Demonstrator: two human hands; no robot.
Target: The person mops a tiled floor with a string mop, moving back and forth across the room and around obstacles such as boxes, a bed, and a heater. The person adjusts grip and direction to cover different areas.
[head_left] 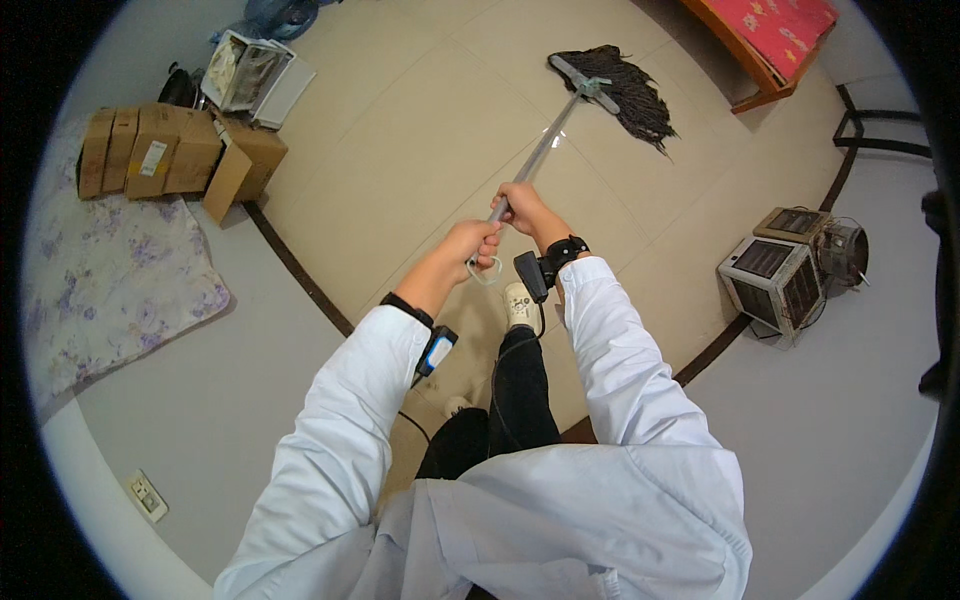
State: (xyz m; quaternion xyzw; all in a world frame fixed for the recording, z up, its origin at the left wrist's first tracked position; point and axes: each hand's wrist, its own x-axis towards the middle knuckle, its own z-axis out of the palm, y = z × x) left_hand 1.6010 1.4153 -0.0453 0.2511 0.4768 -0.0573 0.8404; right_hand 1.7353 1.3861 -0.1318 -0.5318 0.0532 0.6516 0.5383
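The person wears a white long-sleeved jacket (340, 430), dark trousers (522, 390) and a pale shoe (520, 304); a black strap carrying a small device (437, 350) encircles the left wrist, and a second strapped device (534, 276) sits at the right wrist. The left hand (470, 245) is wrapped around the near end of the grey mop handle (540, 153), beside a pale cord loop (484, 272); the right hand (524, 208) grips the same handle just beyond the left. The handle slopes away from the body to a grey mop clamp (588, 84); the dark mop strands (640, 100) lie fanned out on the beige tiled floor (400, 110), mostly to the right of the clamp.

At left, a floral mat (130, 280) leans along the wall; beyond it stand cardboard boxes (150, 150), a white bin (240, 75) and a blue water bottle (280, 15). At right stands a white-framed boxy appliance (775, 285); farther off, a wooden frame (748, 55) carries a red patterned cloth (770, 30).
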